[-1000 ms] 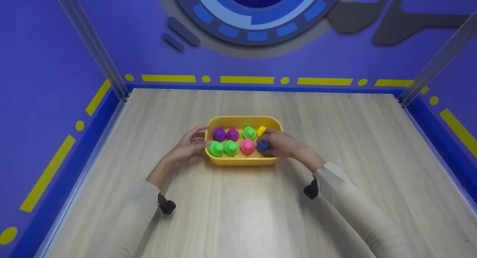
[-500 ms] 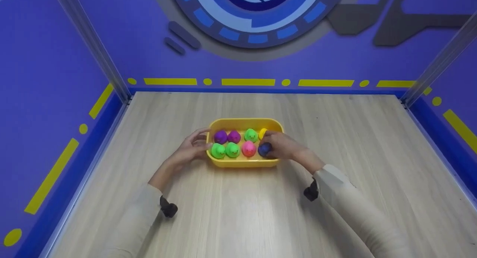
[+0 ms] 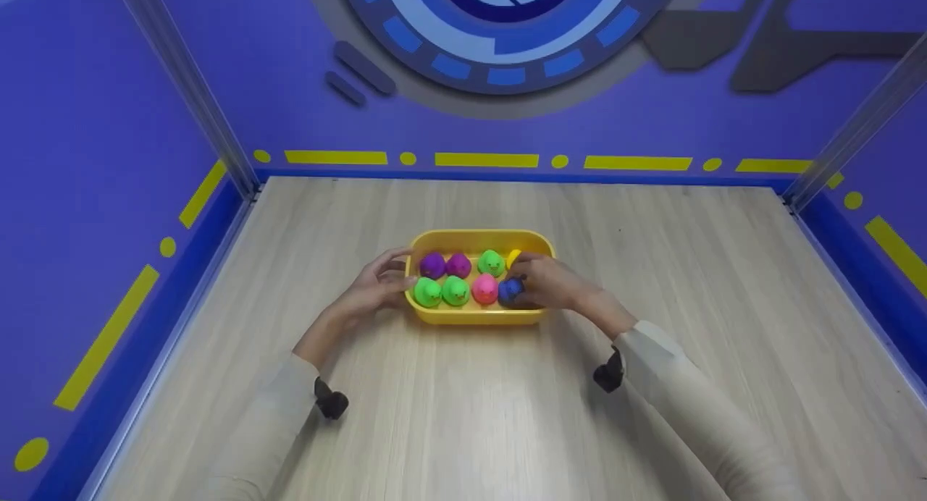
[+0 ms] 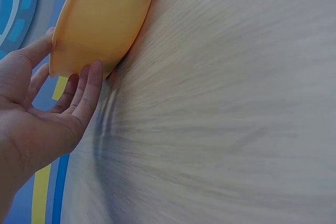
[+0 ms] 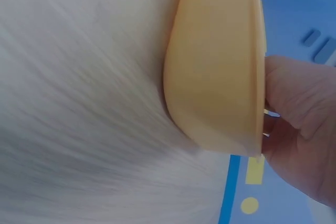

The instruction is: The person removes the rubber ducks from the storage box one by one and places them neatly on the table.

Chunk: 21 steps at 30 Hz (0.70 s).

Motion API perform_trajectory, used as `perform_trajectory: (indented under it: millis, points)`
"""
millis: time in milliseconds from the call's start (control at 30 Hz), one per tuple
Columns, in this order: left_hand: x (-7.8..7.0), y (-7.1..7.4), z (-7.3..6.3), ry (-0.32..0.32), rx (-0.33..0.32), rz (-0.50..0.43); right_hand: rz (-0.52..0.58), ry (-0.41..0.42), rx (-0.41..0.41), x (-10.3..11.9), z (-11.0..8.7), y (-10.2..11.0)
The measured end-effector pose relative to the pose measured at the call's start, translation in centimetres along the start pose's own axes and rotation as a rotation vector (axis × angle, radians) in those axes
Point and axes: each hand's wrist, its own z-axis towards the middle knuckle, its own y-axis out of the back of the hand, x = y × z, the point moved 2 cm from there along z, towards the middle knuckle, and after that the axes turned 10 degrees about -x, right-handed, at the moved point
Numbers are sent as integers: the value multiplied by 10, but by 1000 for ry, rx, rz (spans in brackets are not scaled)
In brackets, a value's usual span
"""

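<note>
A yellow plastic tub [image 3: 479, 317] stands on the table, holding several small toy ducks. My left hand [image 3: 375, 284] grips its left end, thumb over the rim and fingers against the outer wall, as the left wrist view shows. My right hand [image 3: 554, 280] reaches over the right end and holds a blue duck [image 3: 510, 290] in its fingers. Beside that sits a pink duck [image 3: 485, 289]. Green ducks [image 3: 455, 291] fill the front left, purple ducks [image 3: 433, 265] the back left, and one green duck [image 3: 491, 263] the back middle. A yellow duck [image 3: 513, 258] is partly hidden by my right fingers.
Around the tub spreads the wood-grain table [image 3: 463, 414]. Blue printed walls [image 3: 449, 135] enclose its back and sides, with metal posts [image 3: 206, 95] at the corners. The right wrist view shows the tub's outer wall [image 5: 215, 66].
The blue duck has shifted slightly left, closer to the pink duck, and turned so its front shows more. My right hand still holds it; my left hand stays on the tub.
</note>
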Motion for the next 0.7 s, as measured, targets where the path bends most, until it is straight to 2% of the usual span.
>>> perform_trajectory:
  millis: [200,500,700]
  points:
    - [0,0,0,7,-12,13,123,-13,-15,-1,-3,9]
    - [1,0,0,1,-19,24,508,-68,-73,-11,-11,18]
    - [2,0,0,-4,-21,28,654,-148,-125,-18,-16,21]
